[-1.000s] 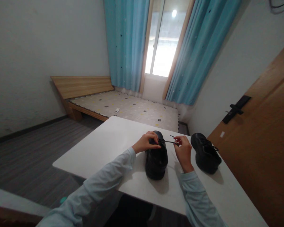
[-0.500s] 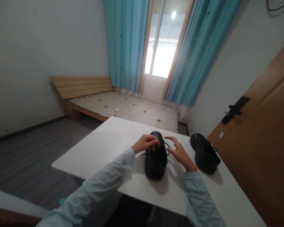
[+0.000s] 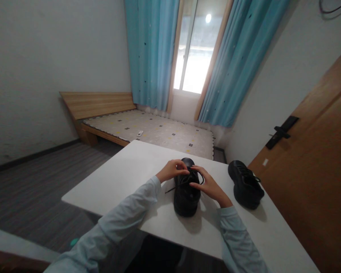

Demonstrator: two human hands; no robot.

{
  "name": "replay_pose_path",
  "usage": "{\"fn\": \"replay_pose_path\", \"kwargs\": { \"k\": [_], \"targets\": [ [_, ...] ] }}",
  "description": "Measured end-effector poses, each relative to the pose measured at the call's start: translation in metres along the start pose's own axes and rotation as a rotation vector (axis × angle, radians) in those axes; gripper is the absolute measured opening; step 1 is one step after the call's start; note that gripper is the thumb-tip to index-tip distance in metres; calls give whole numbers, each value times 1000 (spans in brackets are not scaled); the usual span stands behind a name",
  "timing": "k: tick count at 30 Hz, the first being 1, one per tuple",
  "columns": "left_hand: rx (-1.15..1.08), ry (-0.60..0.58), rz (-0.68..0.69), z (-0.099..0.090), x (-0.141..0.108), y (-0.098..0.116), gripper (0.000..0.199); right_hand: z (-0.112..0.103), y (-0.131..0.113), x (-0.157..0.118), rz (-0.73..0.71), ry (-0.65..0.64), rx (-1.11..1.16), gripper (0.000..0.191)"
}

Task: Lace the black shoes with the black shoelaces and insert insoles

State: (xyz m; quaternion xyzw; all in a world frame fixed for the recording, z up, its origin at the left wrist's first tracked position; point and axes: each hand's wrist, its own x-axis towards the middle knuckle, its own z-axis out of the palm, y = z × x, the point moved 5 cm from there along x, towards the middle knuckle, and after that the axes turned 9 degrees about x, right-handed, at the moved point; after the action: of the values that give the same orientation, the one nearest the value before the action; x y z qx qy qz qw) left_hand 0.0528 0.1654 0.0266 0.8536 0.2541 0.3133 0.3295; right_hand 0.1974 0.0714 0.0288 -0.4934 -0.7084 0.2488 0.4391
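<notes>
A black lace-up shoe (image 3: 186,203) stands on the white table in front of me, its toe pointing away. My left hand (image 3: 172,170) reaches over its left side, thumb and fingertips pinched together at the shoelace. From the right, my right hand (image 3: 208,184) spreads thumb and forefinger apart over the lacing, close to a loop of lace. A loose end of the shoelace (image 3: 169,190) hangs out on the left side of the shoe. My fingers partly cover the lacing.
A second black shoe (image 3: 246,185) stands on the right part of the white table (image 3: 116,182). Beyond the table is a bed (image 3: 159,131) with a small white object (image 3: 140,133) on it. A wooden door (image 3: 309,159) is at the right.
My right hand has moved left, from beside the shoe to over its lacing. The left hand has shifted slightly and its fingers have drawn together. The shoe has stayed in place.
</notes>
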Motion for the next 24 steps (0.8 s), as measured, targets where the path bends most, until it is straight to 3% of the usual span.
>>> {"fn": "replay_pose_path", "kwargs": {
  "k": [8,24],
  "targets": [
    [-46,-59,7,2,1,-6,31,5,3,0,-50,25,-94,50],
    [15,36,37,6,-3,3,24,7,1,1,-41,20,-90,49]
  ]
}}
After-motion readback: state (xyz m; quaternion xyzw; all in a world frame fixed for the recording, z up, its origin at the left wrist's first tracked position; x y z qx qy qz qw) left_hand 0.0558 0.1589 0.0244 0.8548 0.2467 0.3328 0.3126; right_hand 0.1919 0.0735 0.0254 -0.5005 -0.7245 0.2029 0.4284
